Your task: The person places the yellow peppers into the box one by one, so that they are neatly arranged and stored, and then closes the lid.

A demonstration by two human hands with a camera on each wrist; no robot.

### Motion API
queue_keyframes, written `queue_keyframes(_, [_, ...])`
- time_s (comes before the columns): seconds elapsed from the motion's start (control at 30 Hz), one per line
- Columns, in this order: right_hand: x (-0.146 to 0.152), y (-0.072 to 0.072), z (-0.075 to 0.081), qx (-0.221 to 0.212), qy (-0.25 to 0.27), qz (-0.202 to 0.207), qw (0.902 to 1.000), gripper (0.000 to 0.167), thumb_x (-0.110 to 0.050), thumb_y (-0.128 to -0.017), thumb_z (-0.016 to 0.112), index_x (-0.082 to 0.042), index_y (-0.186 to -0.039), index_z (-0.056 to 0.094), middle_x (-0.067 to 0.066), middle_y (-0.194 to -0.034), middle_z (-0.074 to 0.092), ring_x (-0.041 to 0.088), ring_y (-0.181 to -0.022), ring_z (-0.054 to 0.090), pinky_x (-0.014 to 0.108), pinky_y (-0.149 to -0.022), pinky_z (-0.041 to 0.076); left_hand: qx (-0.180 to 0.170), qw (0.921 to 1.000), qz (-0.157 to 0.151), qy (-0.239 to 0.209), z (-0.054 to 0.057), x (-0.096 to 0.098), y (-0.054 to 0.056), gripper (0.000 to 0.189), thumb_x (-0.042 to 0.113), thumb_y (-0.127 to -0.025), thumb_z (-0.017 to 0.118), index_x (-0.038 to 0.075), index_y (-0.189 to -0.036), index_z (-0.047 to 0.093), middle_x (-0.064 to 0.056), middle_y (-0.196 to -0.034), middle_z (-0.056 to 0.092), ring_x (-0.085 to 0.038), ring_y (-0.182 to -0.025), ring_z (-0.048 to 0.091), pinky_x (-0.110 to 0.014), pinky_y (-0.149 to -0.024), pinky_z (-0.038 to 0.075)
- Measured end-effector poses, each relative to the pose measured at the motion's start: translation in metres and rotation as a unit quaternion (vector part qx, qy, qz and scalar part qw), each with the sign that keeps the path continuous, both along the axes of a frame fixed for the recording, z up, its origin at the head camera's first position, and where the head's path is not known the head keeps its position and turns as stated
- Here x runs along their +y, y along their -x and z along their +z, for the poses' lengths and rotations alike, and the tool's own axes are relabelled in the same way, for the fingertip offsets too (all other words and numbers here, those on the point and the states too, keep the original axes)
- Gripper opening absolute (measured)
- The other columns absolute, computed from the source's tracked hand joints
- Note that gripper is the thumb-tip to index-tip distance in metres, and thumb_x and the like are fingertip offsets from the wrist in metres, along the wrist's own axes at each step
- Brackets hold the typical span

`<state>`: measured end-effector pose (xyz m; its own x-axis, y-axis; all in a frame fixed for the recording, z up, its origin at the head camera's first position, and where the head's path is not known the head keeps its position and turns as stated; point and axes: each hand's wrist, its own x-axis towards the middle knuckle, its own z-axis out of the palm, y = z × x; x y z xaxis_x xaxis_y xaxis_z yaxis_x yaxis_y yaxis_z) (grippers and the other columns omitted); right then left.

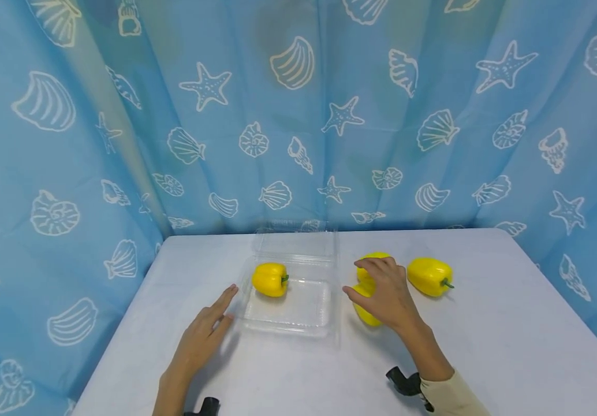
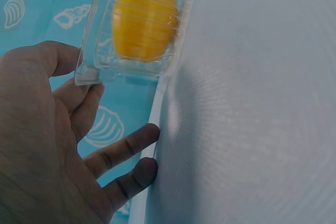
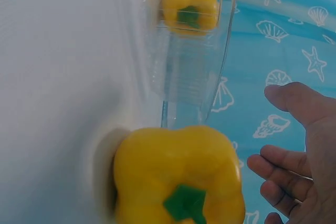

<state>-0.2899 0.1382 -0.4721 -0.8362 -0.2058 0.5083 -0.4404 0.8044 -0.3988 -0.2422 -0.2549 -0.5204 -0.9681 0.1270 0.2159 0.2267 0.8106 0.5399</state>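
A clear plastic clamshell container (image 1: 288,332) lies with its lid (image 1: 295,245) folded open toward the back. In its left part sits a yellow bell pepper (image 1: 269,279) with a green stem. My left hand (image 1: 202,338) is at the container's left edge, fingers extended; in the left wrist view its fingertips overlap the container's corner. My right hand (image 1: 385,293) hovers over two more yellow peppers, one behind (image 1: 371,266) and one in front (image 1: 365,312), partly hiding both. In the right wrist view, its fingers are spread beside the near pepper (image 3: 176,166), apart from it.
Another yellow pepper (image 1: 430,276) lies to the right of my right hand, stem toward the front right. Everything rests on a white-covered table (image 1: 506,323). A blue curtain (image 1: 298,127) with shell and starfish prints hangs behind the table and along its sides.
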Motion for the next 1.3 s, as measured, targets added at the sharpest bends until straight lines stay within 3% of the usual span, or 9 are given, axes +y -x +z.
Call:
queue_keyframes(0.67, [0.028, -0.018, -0.009, -0.041, -0.016, -0.048, 0.9979, 0.061, -0.048, -0.079, 0.081, -0.01, -0.124, 0.066, 0.01, -0.126, 0.063, 0.03, -0.115, 0.045, 0.052, -0.094, 0.033, -0.006, 0.9999, 0.008, 0.007, -0.001, 0.002, 0.0, 0.053, 0.039, -0.106, 0.049, 0.037, -0.157, 0.034, 0.013, -0.158, 0.035, -0.02, -0.104, 0.056, -0.053, -0.09, 0.049])
queue_keyframes(1.03, [0.035, -0.022, -0.015, -0.071, -0.023, -0.056, 0.9956, 0.073, -0.061, -0.078, 0.077, -0.008, -0.127, 0.065, 0.013, -0.129, 0.061, 0.034, -0.122, 0.043, 0.065, -0.098, 0.028, -0.004, 1.0, 0.004, 0.005, -0.001, 0.001, -0.001, 0.053, 0.038, -0.106, 0.049, 0.035, -0.156, 0.035, 0.013, -0.157, 0.035, -0.021, -0.106, 0.057, -0.055, -0.091, 0.048])
queue_keyframes(1.3, [0.034, -0.023, -0.018, -0.072, -0.032, -0.059, 0.9951, 0.077, -0.065, -0.078, 0.075, -0.008, -0.129, 0.064, 0.014, -0.13, 0.06, 0.035, -0.123, 0.042, 0.064, -0.097, 0.029, 0.002, 1.0, 0.003, 0.005, -0.002, 0.001, -0.001, 0.052, 0.038, -0.106, 0.049, 0.034, -0.156, 0.036, 0.013, -0.158, 0.035, -0.022, -0.106, 0.058, -0.055, -0.09, 0.049])
